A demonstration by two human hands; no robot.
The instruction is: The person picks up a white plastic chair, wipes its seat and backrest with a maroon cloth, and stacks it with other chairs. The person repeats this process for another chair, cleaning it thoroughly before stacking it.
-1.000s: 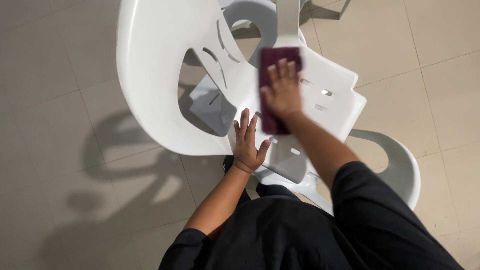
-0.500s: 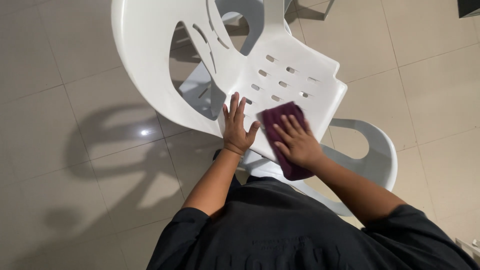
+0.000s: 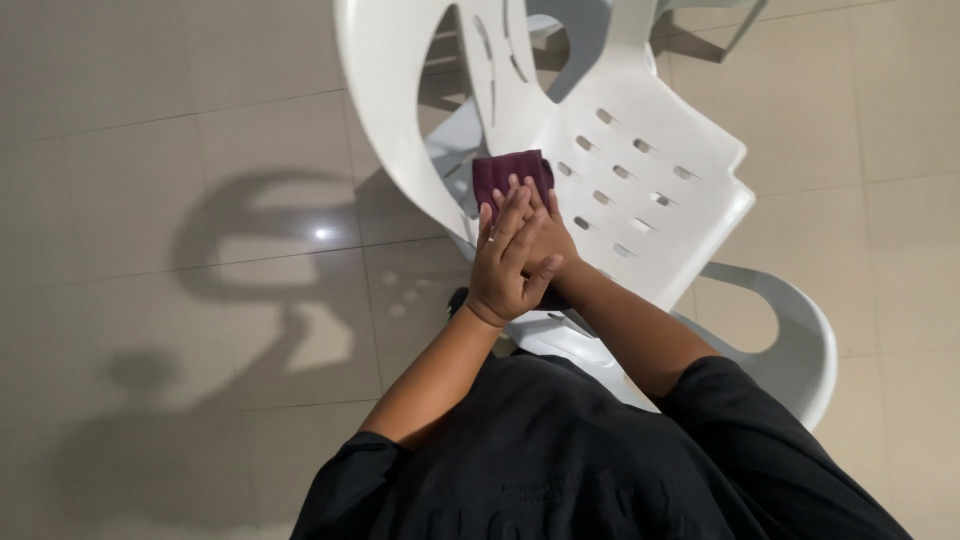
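Note:
A white plastic chair (image 3: 655, 150) with a slotted seat is tilted in front of me. A folded maroon cloth (image 3: 508, 170) lies on the seat's left side, close to the backrest. My right hand (image 3: 555, 236) presses flat on the near part of the cloth, fingers pointing away from me. My left hand (image 3: 503, 268) is spread open and partly overlaps the right hand, its fingers reaching toward the cloth's edge. The cloth's near half is hidden under the hands.
The chair's curved armrest (image 3: 800, 330) juts out at the lower right beside my dark shirt. Pale floor tiles (image 3: 200, 150) surround the chair, with shadows on the left. Thin furniture legs (image 3: 735, 30) show at the top right.
My right hand slid the cloth from the seat's near front edge to the left side near the backrest. My left hand moved from the seat edge onto the right hand.

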